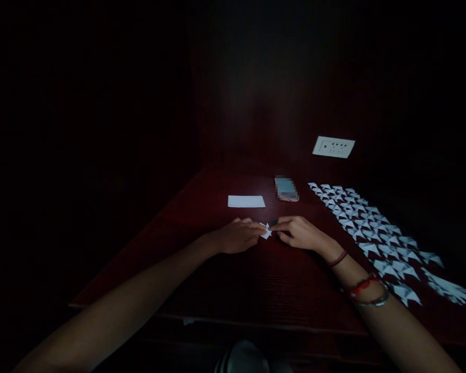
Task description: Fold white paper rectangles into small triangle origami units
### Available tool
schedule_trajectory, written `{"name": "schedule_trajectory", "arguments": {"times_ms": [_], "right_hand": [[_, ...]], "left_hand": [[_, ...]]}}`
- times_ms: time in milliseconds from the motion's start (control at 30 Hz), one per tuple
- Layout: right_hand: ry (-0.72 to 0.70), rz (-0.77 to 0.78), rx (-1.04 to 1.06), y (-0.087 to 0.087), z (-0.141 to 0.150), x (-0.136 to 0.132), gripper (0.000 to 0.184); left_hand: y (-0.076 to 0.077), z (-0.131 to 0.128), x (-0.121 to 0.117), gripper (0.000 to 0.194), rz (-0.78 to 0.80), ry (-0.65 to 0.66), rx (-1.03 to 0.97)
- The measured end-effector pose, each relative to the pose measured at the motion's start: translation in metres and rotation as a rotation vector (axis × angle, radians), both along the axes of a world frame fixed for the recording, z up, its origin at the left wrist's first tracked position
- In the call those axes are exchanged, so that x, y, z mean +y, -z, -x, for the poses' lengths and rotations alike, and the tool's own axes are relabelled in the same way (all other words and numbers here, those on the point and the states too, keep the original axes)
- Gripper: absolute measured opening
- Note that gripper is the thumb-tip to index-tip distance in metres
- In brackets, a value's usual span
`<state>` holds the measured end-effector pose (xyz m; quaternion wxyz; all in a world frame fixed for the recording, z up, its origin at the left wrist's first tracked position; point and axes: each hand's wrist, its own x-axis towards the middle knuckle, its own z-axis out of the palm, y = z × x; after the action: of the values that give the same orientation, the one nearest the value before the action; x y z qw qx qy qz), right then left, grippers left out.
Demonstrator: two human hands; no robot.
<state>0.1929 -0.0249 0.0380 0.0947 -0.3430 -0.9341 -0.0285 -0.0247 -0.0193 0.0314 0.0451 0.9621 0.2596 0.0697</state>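
Observation:
A small white folded paper (266,234) with several pointed tips lies on the dark red table between my hands. My left hand (238,235) comes in from the left, a ring on one finger, and its fingertips hold the folded paper down against the tabletop. On the other side, my right hand (298,232) reaches its index fingertip to the paper's right edge. The right thumb is apart from that finger, with nothing between them. A flat white stack or strip of paper (246,201) rests just beyond my left hand.
Many similar folded white papers (376,223) stand in rows along the table's (272,290) right side. Nearer, narrow folded pieces (448,286) lie bunched together. A phone (286,189) sits toward the back. A socket plate (334,147) is on the wall. The surroundings are very dark.

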Motion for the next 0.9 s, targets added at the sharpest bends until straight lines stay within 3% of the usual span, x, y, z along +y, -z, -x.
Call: {"name": "schedule_trajectory", "arguments": {"times_ms": [500, 767, 900], "right_hand": [[-0.023, -0.014, -0.040, -0.005, 0.000, -0.002, 0.021], [-0.032, 0.037, 0.049, -0.005, 0.005, -0.004, 0.028], [-0.066, 0.053, 0.011, 0.000, 0.007, -0.004, 0.027]], "left_hand": [[-0.001, 0.003, 0.002, 0.032, 0.034, 0.015, -0.021], [0.001, 0.000, 0.011, 0.027, 0.073, 0.082, -0.245], [-0.001, 0.002, 0.012, 0.026, 0.077, 0.124, -0.207]]}}
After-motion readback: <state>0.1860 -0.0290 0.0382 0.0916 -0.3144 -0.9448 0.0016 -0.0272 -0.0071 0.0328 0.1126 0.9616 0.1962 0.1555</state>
